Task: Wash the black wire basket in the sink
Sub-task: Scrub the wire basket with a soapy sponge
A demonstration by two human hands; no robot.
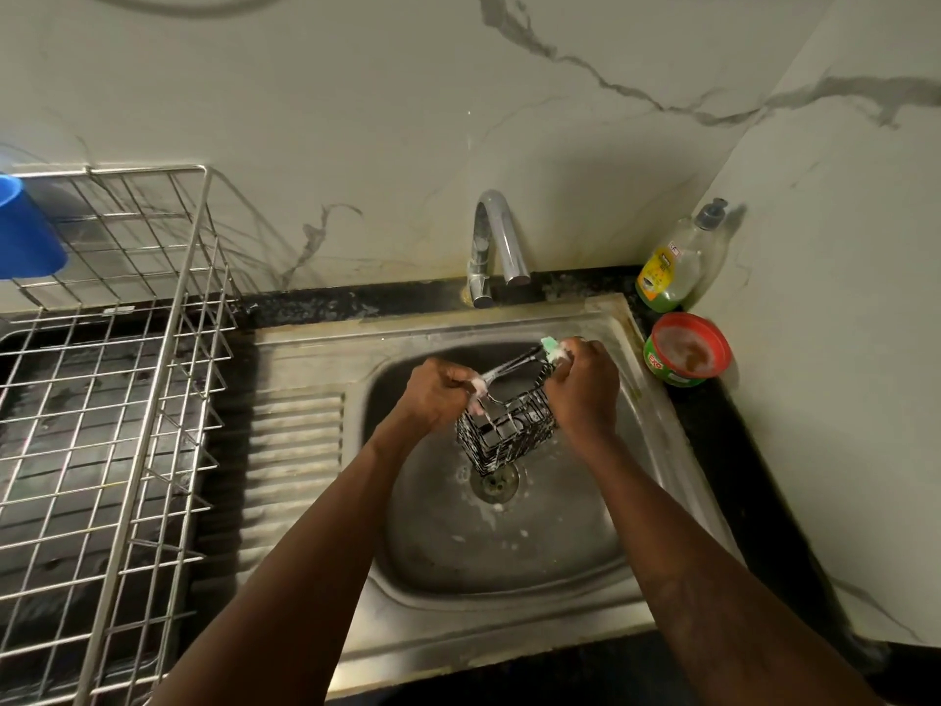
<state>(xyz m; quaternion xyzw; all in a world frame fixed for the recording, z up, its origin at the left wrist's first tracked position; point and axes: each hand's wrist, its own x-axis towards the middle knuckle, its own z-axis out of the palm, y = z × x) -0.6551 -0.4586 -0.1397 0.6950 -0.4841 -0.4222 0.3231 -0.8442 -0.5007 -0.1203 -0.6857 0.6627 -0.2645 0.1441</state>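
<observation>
A small black wire basket (501, 433), streaked with white suds, hangs over the steel sink (509, 542) just above the drain (494, 482). My left hand (438, 394) grips its upper left rim wire, fingers curled and foamy. My right hand (580, 379) grips a green scrub sponge (552, 346) and presses it against the basket's upper right rim. Most of the sponge is hidden in my fingers. The chrome tap (496, 242) stands behind the sink, and no water runs from it.
A steel wire dish rack (117, 379) fills the counter at the left, with a blue cup (25, 231) at its far corner. A dish-soap bottle (672, 262) and a red-rimmed green tub (687, 356) stand in the right corner by the wall.
</observation>
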